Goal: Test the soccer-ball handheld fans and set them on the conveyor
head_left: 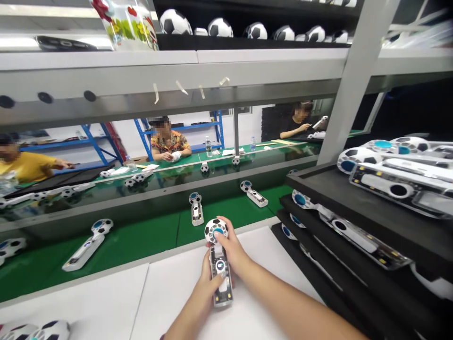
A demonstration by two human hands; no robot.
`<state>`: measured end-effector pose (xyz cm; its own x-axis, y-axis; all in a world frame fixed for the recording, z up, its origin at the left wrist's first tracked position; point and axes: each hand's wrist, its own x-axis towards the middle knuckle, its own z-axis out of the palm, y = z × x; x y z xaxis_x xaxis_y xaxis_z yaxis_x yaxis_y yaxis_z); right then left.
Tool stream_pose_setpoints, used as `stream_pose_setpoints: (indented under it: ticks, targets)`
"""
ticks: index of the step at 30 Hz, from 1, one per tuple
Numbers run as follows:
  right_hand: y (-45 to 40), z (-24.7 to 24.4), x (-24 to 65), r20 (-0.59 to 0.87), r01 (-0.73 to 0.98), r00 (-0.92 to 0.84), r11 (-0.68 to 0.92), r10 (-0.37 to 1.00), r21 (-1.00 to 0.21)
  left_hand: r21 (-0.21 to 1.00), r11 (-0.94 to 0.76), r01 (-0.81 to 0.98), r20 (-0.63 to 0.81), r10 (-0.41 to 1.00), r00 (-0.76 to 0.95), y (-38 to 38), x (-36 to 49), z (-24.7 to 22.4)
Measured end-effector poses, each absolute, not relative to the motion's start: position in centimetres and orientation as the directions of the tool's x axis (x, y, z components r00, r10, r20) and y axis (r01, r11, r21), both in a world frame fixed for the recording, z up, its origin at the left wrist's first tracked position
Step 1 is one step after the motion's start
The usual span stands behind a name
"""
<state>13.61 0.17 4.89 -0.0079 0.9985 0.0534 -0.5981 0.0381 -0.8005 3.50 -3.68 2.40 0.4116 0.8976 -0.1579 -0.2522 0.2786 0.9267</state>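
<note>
A white handheld device [222, 295] with a round football-patterned head and a clear-fronted handle is held upright over the white worktop [170, 307]. A small round display on its handle is lit. My left hand [208, 279] is closed around the lower handle, its thumb on the front. My right hand [230, 243] grips the head from the right, its thumb resting on the blue centre. Some of the fingers of both hands are hidden behind the device. Just beyond them, a similar device [196, 212] lies on the green conveyor belt [155, 241].
More such devices lie along the belt, one [85, 248] at left and another [255, 196] further right. Black foam trays [318, 189] of them are stacked at my right. A grey shelf beam [177, 66] crosses above. Across the line, several people sit working, one in a patterned shirt [171, 141].
</note>
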Motion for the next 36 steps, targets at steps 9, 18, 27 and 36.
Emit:
stream_pose_setpoints:
  ticks: [9, 18, 27, 36]
  targets:
    - [0.6, 4.3, 14.3, 0.088, -0.602, -0.127, -0.006, 0.988, -0.799, 0.916, 0.31, -0.255, -0.165, 0.87, 0.465, -3.7, 2.9, 2.9]
    - [1.1, 1.1, 14.7, 0.001, -0.493, -0.458, -0.253, 0.889, -0.832, 0.92, 0.303, -0.249, -0.176, 0.886, 0.429, -3.5, 2.7, 2.6]
    - [0.8, 1.5, 14.6, -0.003, -0.484, -0.419, -0.226, 0.908, -0.846, 0.911, 0.286, -0.296, -0.141, 0.893, 0.428, -3.5, 2.7, 1.7]
    - [0.7, 1.8, 14.2, -0.038, -0.528, -0.382, -0.251, 0.923, -0.811, 0.923, 0.284, -0.26, -0.143, 0.88, 0.452, -3.4, 2.1, 0.6]
